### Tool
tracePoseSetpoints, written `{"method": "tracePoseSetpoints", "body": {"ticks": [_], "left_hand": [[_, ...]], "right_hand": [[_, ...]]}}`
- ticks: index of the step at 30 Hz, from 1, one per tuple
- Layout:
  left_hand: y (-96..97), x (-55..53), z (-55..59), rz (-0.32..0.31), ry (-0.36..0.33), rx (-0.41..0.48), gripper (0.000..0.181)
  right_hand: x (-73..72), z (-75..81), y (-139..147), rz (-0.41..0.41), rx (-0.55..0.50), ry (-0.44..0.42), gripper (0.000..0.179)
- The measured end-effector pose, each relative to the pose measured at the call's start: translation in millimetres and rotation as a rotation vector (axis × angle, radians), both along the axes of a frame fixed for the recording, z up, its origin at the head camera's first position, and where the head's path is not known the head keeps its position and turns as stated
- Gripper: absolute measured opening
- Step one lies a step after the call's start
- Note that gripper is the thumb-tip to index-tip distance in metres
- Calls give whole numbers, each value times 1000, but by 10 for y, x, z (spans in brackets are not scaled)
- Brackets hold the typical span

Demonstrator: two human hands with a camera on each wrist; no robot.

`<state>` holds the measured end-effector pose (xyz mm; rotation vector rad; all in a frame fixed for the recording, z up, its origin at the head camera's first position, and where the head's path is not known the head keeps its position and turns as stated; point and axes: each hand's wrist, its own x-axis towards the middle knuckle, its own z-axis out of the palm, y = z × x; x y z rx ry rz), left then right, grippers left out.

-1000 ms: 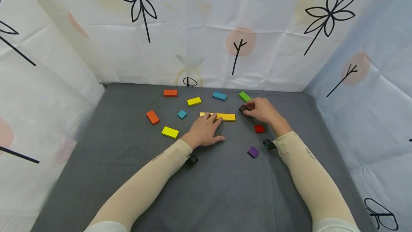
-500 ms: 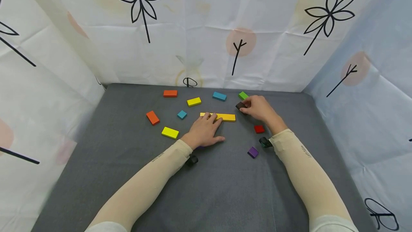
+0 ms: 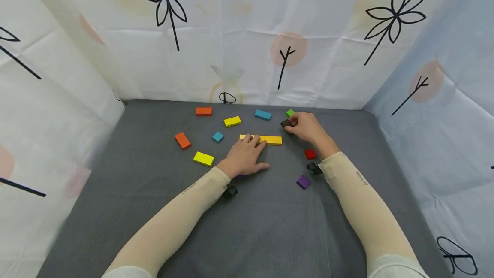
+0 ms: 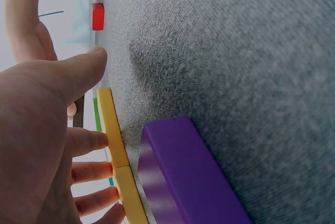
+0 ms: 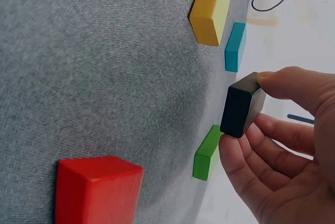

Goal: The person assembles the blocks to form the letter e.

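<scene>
My left hand point(image 3: 245, 157) rests with outstretched fingers on a row of yellow blocks near the table's middle. In the left wrist view two of them, a nearer-right yellow block point(image 4: 111, 124) and another yellow block point(image 4: 131, 195), lie end to end under the fingertips. A long purple block point(image 4: 191, 174) lies close to that hand, mostly hidden below it in the head view. My right hand point(image 3: 308, 130) pinches a black block point(image 5: 243, 103) between thumb and fingers, held beyond the row's right end. Just behind it lies a green block point(image 5: 208, 153), partly covered in the head view.
A red block point(image 3: 310, 154) and a purple block point(image 3: 303, 182) lie near my right wrist. Leftward are orange blocks point(image 3: 182, 140), loose yellow blocks point(image 3: 203, 158) and a small blue block point(image 3: 218, 137). A longer blue block point(image 3: 263, 115) lies toward the back, before the cloth wall point(image 3: 247, 67).
My right hand has moved a little left and away from me with the black block, now covering more of the green block. The left hand has stayed in place.
</scene>
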<state>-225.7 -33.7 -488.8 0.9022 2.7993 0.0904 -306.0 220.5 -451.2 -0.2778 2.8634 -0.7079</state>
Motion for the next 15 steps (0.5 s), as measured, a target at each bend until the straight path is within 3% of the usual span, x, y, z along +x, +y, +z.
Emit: {"method": "tracePoseSetpoints", "body": {"ticks": [15], "left_hand": [[16,18,36,13,10,-16,86]], "right_hand": [[-59,-33,-186,-42,13,-19,43]]}}
